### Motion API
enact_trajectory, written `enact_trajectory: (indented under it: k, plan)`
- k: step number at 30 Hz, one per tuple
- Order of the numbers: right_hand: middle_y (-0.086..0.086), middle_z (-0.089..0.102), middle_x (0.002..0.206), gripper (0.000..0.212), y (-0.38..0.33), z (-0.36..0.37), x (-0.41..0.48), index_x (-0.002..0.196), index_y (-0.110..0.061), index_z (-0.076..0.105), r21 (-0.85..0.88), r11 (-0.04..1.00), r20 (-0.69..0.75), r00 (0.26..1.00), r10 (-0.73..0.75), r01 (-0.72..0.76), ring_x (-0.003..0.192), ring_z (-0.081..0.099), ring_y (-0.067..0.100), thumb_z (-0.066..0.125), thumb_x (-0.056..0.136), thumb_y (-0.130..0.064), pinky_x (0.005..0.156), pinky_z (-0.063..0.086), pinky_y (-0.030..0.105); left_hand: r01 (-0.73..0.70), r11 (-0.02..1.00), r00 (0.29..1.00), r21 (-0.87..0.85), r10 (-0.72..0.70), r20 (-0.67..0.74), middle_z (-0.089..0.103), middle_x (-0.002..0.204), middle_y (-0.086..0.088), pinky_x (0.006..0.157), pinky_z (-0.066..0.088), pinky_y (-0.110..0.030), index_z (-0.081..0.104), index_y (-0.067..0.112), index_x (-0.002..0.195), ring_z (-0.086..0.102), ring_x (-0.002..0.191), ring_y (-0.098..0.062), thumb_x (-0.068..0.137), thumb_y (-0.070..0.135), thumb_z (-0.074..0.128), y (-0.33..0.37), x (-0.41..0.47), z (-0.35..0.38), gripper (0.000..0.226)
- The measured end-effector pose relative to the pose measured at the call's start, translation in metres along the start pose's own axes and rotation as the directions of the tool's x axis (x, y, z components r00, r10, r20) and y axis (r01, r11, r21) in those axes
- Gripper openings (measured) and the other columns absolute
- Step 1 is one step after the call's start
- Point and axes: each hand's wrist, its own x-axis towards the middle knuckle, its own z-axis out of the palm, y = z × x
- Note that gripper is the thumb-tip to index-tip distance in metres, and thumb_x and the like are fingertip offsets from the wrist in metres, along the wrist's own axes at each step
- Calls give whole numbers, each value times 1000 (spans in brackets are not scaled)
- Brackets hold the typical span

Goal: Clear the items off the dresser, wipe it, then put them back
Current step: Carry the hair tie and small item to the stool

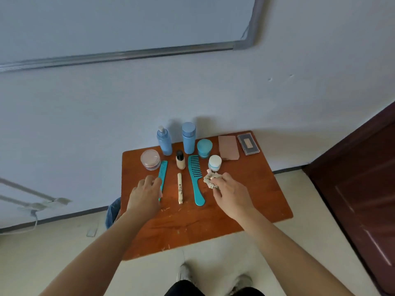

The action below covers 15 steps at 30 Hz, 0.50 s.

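Right hand (232,196) pinches a beige scrunchie (210,178) just right of the wide comb (195,180) on the worktop (252,189); left hand (145,195) covers the near end of the fine comb (163,169), can't tell if it's actually gripping.

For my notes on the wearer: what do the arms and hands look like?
Both forearms are bare, with no sleeve in view. The left hand and right hand wear no gloves; no ring, watch or bracelet shows.
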Motion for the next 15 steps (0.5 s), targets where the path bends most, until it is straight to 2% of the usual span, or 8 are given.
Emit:
enact_trajectory:
  k: [5,7,8,9,11,13,15]
  plan:
    - [-5,59,117,35,-11,38,16,128,-25,59,35,997,14,998,69,-69,89,65,10,62,94,-32,69,51,14,59,998,997,-2,-59,39,40,145,0,98,47,-40,38,28,132,44,129,-25,79,40,75,-23,23,41,66]
    - [-3,56,130,40,-10,55,18,136,-25,52,27,995,33,995,91,-92,106,62,12,57,96,-33,79,53,19,66,998,997,-11,-66,34,36,147,-1,101,46,-42,35,28,133,39,133,-25,76,36,78,-28,28,56,73]
    - [-2,50,140,45,-9,65,17,142,-26,45,5,995,87,991,98,-99,124,54,16,53,99,-35,90,52,25,68,998,997,-7,-68,41,33,148,-1,102,45,-44,33,28,134,35,136,-26,73,34,81,-31,30,63,77]
    - [-1,40,151,50,-8,73,15,148,-26,37,-25,994,168,980,104,-102,140,39,20,48,100,-37,102,47,32,68,998,996,-5,-67,58,30,150,-2,104,44,-46,32,28,135,31,139,-27,72,32,82,-33,32,69,81]
    - [-1,19,162,55,-7,87,8,152,-25,26,-85,993,312,944,110,-87,151,9,24,43,102,-40,114,34,41,63,998,993,-16,-61,100,23,153,-3,108,39,-50,29,28,138,20,145,-29,73,29,81,-37,33,79,83]
    - [-2,11,163,55,-6,94,2,152,-25,26,-99,992,337,936,103,-74,152,0,24,42,102,-42,115,31,44,45,999,992,-18,-43,115,17,156,-4,112,32,-52,26,28,140,11,148,-30,76,29,79,-40,33,86,82]
    - [-2,15,163,54,-8,93,1,151,-26,28,-66,993,302,946,115,-99,152,4,24,43,101,-42,114,32,43,29,1000,994,4,-30,105,13,159,-5,116,25,-54,24,28,142,5,149,-31,78,33,76,-41,33,86,83]
